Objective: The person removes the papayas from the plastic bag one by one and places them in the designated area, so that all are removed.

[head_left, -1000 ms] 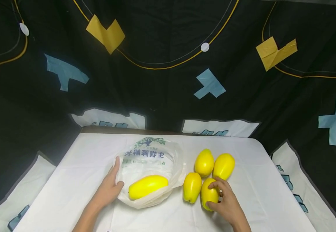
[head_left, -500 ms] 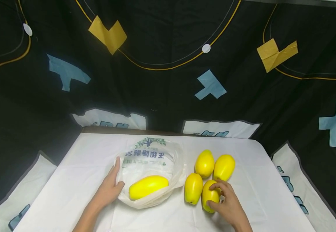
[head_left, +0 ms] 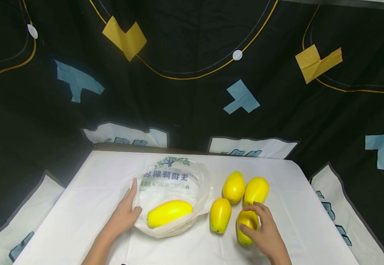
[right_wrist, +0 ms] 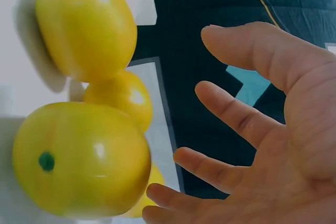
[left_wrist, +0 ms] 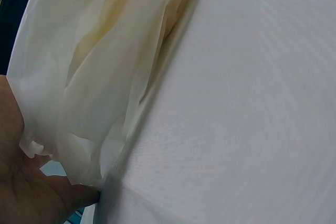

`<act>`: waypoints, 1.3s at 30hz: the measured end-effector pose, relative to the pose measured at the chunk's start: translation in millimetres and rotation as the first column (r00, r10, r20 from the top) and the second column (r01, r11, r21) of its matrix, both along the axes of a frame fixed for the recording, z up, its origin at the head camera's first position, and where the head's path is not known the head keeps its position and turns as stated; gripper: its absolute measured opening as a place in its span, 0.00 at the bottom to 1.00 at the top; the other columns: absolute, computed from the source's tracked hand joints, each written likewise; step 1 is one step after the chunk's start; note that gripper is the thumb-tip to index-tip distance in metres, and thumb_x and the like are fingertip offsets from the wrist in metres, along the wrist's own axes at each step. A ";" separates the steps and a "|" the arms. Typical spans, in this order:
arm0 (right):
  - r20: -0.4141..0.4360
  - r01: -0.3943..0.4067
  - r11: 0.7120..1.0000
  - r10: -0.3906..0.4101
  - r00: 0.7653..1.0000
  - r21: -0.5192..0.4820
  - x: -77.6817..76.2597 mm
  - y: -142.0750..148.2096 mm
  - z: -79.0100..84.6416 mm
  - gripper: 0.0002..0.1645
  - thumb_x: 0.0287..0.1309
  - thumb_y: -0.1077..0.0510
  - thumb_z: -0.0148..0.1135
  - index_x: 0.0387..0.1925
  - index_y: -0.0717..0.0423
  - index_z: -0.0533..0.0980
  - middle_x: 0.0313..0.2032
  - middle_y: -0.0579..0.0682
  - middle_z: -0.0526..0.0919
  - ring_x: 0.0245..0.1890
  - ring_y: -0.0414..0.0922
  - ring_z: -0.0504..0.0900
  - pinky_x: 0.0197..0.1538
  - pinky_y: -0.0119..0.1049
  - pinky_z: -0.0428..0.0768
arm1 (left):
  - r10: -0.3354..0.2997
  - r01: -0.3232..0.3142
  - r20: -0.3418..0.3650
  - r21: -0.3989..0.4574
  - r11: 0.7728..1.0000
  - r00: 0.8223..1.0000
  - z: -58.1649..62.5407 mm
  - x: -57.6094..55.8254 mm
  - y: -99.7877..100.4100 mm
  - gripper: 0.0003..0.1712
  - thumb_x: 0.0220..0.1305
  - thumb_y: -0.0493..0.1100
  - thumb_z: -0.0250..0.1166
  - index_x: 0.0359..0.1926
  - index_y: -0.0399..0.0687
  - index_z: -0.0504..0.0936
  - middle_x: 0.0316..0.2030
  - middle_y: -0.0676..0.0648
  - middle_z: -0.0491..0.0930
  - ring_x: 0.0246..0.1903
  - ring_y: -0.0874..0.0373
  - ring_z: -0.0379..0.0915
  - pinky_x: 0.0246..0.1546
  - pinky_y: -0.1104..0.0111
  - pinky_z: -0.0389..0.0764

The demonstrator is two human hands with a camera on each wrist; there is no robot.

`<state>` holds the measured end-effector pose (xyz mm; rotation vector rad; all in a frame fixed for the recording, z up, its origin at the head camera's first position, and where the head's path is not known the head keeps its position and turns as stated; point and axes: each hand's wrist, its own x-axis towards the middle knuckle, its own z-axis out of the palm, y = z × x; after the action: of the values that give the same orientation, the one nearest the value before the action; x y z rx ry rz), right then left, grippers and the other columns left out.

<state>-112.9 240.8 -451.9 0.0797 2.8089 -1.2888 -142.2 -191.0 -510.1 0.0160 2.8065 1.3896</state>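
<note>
At the left edge of a white translucent plastic bag (head_left: 193, 217), my left hand (head_left: 123, 215) holds the rim between thumb and fingers. The bag lies with its mouth toward me, green tree print inside, and a long yellow oval fruit (head_left: 170, 213) within. In the left wrist view my thumb is at the bag's (left_wrist: 89, 129) edge; other fingers are partly hidden. My right hand (head_left: 265, 230) hovers at a nearer yellow oval fruit (head_left: 243, 218), thumb and fingertips close about it. The right wrist view shows the fingers (right_wrist: 231, 111) spread apart beside a green-tipped fruit (right_wrist: 81, 161).
Beside the bag stand three other yellow fruits: one on the near left (head_left: 220, 216), one at the back (head_left: 233, 187) and one on the back right (head_left: 256, 190). A white cloth covers the table (head_left: 89, 176). Behind it hangs a black patterned curtain (head_left: 185, 110).
My right hand has shifted slightly right and the nearest fruit has moved that way too, opening a gap from its left neighbour. The left hand and bag stay put.
</note>
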 end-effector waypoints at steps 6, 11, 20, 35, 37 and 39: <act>-0.061 0.045 0.999 -0.046 0.997 -0.024 -3.1 -8.7 9.3 0.30 0.46 0.55 0.74 0.53 0.41 0.74 0.63 0.48 0.65 0.64 0.55 0.64 0.65 0.64 0.62 | 0.000 0.000 0.001 -0.006 1.000 1.000 -0.1 0.0 0.0 0.55 0.61 0.33 0.55 0.77 0.61 0.30 0.76 0.39 0.37 0.73 0.37 0.34 0.69 0.41 0.44; -0.114 0.110 0.989 -0.121 0.986 -0.101 -7.9 -25.6 23.0 0.35 0.47 0.55 0.74 0.58 0.41 0.71 0.59 0.45 0.70 0.60 0.51 0.70 0.66 0.54 0.66 | 0.003 -0.003 0.003 -0.013 1.000 1.000 1.4 0.9 -0.9 0.55 0.61 0.34 0.55 0.77 0.61 0.30 0.76 0.39 0.37 0.73 0.36 0.34 0.69 0.41 0.44; -0.245 -0.010 0.983 -0.036 0.969 -0.183 -12.2 -51.7 42.1 0.36 0.48 0.54 0.76 0.59 0.38 0.72 0.60 0.42 0.70 0.60 0.48 0.71 0.66 0.51 0.68 | 0.004 -0.004 -0.001 -0.007 1.000 1.000 0.5 1.4 -1.7 0.55 0.61 0.34 0.56 0.77 0.62 0.30 0.76 0.40 0.37 0.73 0.37 0.34 0.69 0.41 0.45; -0.304 -0.140 0.953 0.053 0.951 -0.270 -15.3 -102.8 47.0 0.35 0.45 0.54 0.77 0.55 0.30 0.74 0.61 0.38 0.69 0.58 0.49 0.73 0.60 0.52 0.75 | -0.008 0.008 -0.006 -0.009 1.000 1.000 -2.0 0.4 -1.3 0.55 0.61 0.34 0.56 0.77 0.61 0.30 0.76 0.39 0.38 0.73 0.38 0.35 0.69 0.42 0.45; -0.312 -0.156 0.950 0.067 0.948 -0.270 -16.7 -110.6 47.8 0.34 0.45 0.54 0.77 0.55 0.30 0.74 0.61 0.38 0.69 0.58 0.51 0.73 0.59 0.51 0.76 | -0.006 0.006 -0.007 -0.011 1.000 1.000 -2.3 0.3 -1.6 0.55 0.61 0.35 0.56 0.77 0.61 0.30 0.76 0.39 0.38 0.73 0.38 0.35 0.69 0.42 0.45; -0.318 -0.178 0.945 0.086 0.944 -0.274 -17.5 -118.2 48.6 0.34 0.45 0.55 0.77 0.55 0.31 0.74 0.61 0.38 0.69 0.58 0.51 0.73 0.58 0.51 0.77 | -0.006 0.006 -0.010 -0.012 1.000 1.000 -2.4 0.2 -1.5 0.55 0.61 0.35 0.56 0.77 0.61 0.30 0.76 0.38 0.38 0.73 0.37 0.35 0.69 0.42 0.45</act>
<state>-130.4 122.7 -403.3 -0.3441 2.7455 -1.8092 -142.0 -192.5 -512.4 0.0318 2.8198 1.3758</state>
